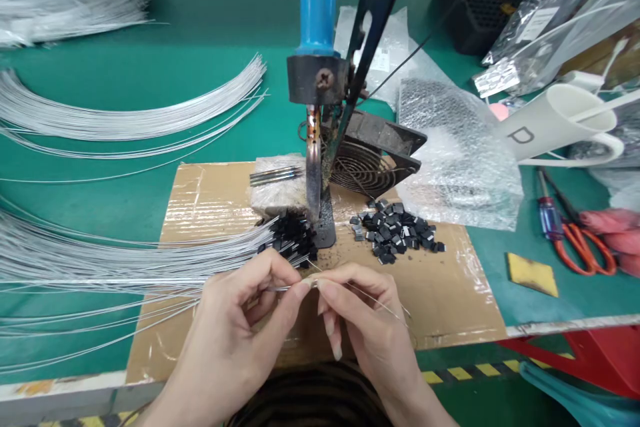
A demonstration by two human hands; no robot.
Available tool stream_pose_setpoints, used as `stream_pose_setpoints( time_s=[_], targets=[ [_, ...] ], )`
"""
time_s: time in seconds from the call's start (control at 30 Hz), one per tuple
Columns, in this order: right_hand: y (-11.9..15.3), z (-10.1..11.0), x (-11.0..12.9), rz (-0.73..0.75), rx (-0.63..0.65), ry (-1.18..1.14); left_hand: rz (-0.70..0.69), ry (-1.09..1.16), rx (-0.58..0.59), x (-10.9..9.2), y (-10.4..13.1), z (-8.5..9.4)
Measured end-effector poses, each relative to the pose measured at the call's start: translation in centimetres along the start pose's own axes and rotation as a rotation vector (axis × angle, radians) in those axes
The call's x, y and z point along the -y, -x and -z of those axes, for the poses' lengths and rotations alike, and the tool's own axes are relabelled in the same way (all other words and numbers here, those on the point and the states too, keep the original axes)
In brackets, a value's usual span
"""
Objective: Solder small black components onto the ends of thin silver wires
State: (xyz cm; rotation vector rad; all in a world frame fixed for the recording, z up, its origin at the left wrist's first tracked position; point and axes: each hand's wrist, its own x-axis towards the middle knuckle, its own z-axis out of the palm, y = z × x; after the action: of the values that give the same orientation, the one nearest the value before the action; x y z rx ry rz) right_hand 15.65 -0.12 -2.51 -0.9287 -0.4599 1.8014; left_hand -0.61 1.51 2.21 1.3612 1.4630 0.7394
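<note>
In the head view my left hand (pixel 245 334) pinches a thin grey wire (pixel 279 288) between thumb and forefinger. My right hand (pixel 367 310) is closed in a pinch at the wire's end, its fingertips meeting those of the left. What lies between the right fingertips is too small to make out. Thin strands (pixel 383 306) pass by the right hand. Just above both hands is a bundle of grey wires (pixel 150 257) with black connectors (pixel 293 234) on their ends. A soldering iron (pixel 313 177) points down over them, held in a stand. Loose black connectors (pixel 395 230) lie heaped to the right.
Cardboard (pixel 450 300) covers the work area. Behind it stand a small fan (pixel 367 154) and a wrapped block (pixel 277 197) bearing metal rods. Right are bubble wrap (pixel 460 154), a white mug (pixel 555 124), orange-handled scissors (pixel 590 257) and a yellow sponge (pixel 533 274). More wires (pixel 140 122) lie left.
</note>
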Motion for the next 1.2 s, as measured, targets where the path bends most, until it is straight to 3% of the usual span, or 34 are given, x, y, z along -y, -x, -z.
stream_pose_setpoints(
  time_s=[0.53, 1.2],
  targets=[
    [-0.3, -0.6, -0.1, -0.038, -0.026, -0.092, -0.035, -0.033, 0.098, 1.0, -0.7, 0.7],
    [-0.3, -1.3, -0.3, -0.034, -0.091, -0.168, -0.074, -0.013, -0.137, 0.8, 0.4, -1.6]
  ],
)
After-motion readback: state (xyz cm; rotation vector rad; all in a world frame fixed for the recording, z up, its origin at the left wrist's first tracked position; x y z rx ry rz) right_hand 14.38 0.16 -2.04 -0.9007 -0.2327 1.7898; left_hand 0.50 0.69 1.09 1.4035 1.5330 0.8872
